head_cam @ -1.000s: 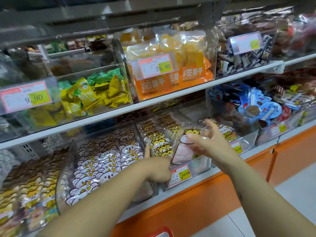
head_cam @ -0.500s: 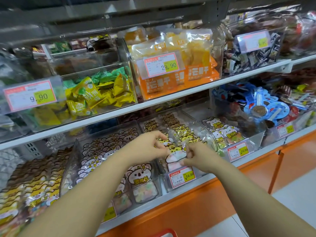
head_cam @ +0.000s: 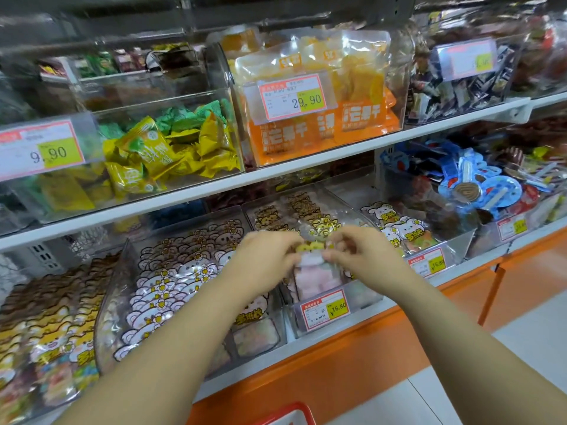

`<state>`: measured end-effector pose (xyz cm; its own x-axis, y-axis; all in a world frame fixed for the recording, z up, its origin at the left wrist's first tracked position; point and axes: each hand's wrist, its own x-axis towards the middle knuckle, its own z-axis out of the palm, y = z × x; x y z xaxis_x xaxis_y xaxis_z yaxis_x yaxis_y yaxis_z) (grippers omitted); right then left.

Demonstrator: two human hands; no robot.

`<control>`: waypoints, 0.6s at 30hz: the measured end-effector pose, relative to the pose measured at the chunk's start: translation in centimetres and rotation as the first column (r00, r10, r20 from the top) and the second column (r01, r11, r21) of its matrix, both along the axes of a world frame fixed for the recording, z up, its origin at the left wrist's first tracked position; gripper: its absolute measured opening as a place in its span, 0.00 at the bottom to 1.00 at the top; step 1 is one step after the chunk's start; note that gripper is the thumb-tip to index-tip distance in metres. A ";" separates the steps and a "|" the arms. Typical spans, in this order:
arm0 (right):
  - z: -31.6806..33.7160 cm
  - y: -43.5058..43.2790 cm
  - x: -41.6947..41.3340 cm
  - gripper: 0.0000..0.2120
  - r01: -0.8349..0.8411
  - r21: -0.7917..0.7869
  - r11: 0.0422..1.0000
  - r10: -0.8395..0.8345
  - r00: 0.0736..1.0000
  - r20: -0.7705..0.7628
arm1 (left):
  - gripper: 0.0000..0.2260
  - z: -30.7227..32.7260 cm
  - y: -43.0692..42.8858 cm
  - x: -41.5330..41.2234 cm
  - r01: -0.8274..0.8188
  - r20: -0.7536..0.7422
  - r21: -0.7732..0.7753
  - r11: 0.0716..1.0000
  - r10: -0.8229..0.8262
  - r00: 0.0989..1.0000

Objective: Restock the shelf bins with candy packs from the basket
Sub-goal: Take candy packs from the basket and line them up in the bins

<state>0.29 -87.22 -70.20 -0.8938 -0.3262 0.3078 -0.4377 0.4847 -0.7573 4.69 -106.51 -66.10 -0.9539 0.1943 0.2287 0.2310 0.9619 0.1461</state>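
Pink candy pack (head_cam: 310,271) pinched between my left grip (head_cam: 264,263) and right grip (head_cam: 366,256), above the near edge of the clear bin (head_cam: 366,297).

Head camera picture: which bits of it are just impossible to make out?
In the head view, the candy pack is smeared by motion, and the left hand and right hand pinching it cover its top, so its print is unreadable.
In the head view, the red basket is cut off by the bottom edge and its contents are unseen.
In the head view, the upper-right price tag is too blurred for its digits to be read.
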 end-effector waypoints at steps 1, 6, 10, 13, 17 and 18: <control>1.1 0.2 0.2 0.07 0.036 -0.099 0.994 -0.040 0.999 -0.037 | 0.08 0.8 -0.2 0.4 -0.029 -0.111 0.180 0.983 0.049 0.993; 4.0 -0.5 1.8 0.11 0.177 -0.441 0.880 -0.233 0.970 -0.074 | 0.10 2.4 0.8 1.9 -0.075 -0.196 0.557 0.827 0.219 0.956; 3.5 -2.3 3.4 0.12 0.115 -0.456 0.883 -0.085 0.993 0.086 | 0.26 1.7 2.2 2.5 -0.068 0.156 0.634 0.770 -0.041 0.987; 4.1 -2.4 4.5 0.15 -0.017 -0.575 0.818 0.197 0.947 0.253 | 0.32 1.7 1.7 2.5 -0.013 0.211 0.611 0.791 -0.147 0.966; 4.0 -1.8 4.6 0.07 -0.065 -0.507 0.859 0.213 0.947 0.240 | 0.20 0.2 0.8 1.6 -0.010 0.042 0.642 0.767 -0.022 0.999; 3.7 -1.4 4.2 0.09 -0.031 -0.441 0.897 0.133 0.970 0.203 | 0.19 -0.1 0.6 1.4 -0.019 0.044 0.702 0.712 -0.017 0.999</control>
